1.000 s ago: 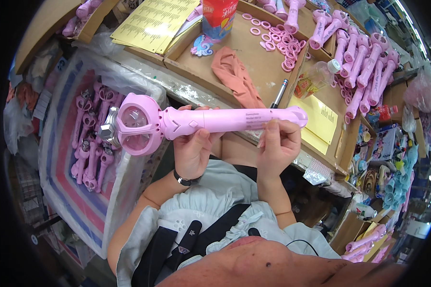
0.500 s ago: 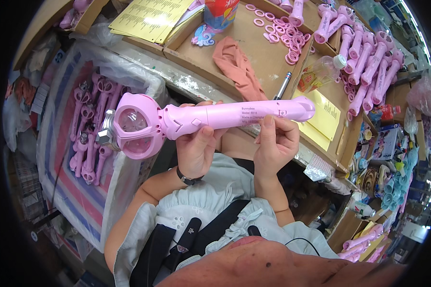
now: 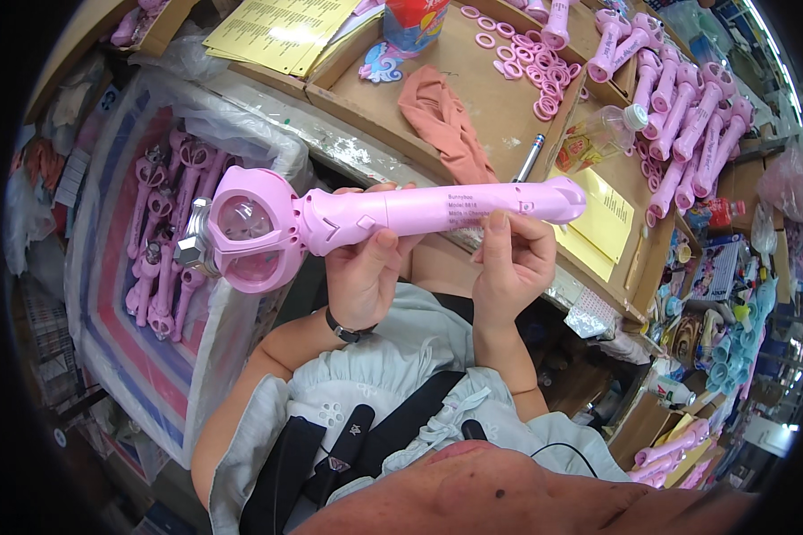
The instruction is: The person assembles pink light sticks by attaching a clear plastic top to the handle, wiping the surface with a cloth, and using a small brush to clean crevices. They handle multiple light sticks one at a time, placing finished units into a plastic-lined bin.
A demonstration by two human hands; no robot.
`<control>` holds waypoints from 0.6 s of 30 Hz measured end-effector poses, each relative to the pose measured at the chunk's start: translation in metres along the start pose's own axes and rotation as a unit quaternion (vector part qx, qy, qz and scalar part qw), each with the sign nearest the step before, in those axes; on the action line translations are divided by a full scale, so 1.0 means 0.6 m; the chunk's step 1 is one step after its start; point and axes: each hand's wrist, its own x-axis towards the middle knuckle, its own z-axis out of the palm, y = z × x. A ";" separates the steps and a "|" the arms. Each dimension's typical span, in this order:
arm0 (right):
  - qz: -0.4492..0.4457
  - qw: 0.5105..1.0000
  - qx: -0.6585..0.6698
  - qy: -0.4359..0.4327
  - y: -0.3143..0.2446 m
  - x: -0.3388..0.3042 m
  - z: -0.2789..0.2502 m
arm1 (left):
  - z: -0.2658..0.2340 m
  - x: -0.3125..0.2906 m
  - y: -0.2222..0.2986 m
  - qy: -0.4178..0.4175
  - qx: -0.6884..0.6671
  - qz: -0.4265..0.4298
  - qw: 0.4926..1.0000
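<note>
The left hand (image 3: 364, 275) holds a long pink plastic wand (image 3: 410, 214) by its handle, thumb in front, fingers mostly hidden behind. The right hand (image 3: 514, 267) has its thumb against the handle's small dark print (partly covered); whether its curled fingers close behind the handle, I cannot tell. The wand lies nearly level before the person's chest, its round, clear-windowed head and silvery faceted tip to the left.

Beyond that head, a deep, striped container lined with clear plastic film (image 3: 207, 385) holds similar pink wands (image 3: 164, 287), overlapping too much to count. Above the hands, a shallow brown cardboard tray (image 3: 477, 96) contains a heap of thin pink plastic rings (image 3: 546, 76), a crumpled salmon-coloured cloth (image 3: 446, 129) and a red-and-blue container (image 3: 416, 28), cut off at the top edge. More pink wands (image 3: 687, 120) are piled at the right, near a clear plastic bottle (image 3: 598, 138); clutter towards the rim is hard to make out.

Compared with a second ago, the handle is rolled slightly, showing a small marking near its end, which now sits higher.
</note>
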 end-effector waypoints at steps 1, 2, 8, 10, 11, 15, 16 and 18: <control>0.001 1.000 0.000 -0.001 0.000 0.000 0.001 | 0.000 0.000 0.000 0.001 0.000 0.000 1.000; 0.003 1.000 0.001 -0.003 0.001 0.001 0.001 | 0.000 0.001 0.001 0.001 0.002 0.001 1.000; 0.012 1.000 -0.004 -0.001 0.000 0.000 0.002 | 0.000 0.001 0.002 0.002 0.015 0.005 1.000; 0.007 1.000 0.000 -0.003 0.000 -0.001 0.003 | 0.000 0.001 0.002 0.001 0.013 0.006 1.000; 0.007 1.000 -0.001 -0.005 0.000 -0.001 0.003 | 0.000 0.001 0.002 -0.002 0.017 0.007 1.000; 0.007 1.000 0.007 -0.006 0.002 0.000 0.004 | -0.002 0.001 0.001 -0.003 0.018 0.006 1.000; 0.003 1.000 0.009 -0.007 0.002 0.001 0.003 | -0.002 0.001 0.001 -0.002 0.017 0.005 1.000; 0.001 1.000 0.011 -0.007 0.003 0.002 0.002 | -0.003 0.002 0.000 -0.002 0.021 0.006 1.000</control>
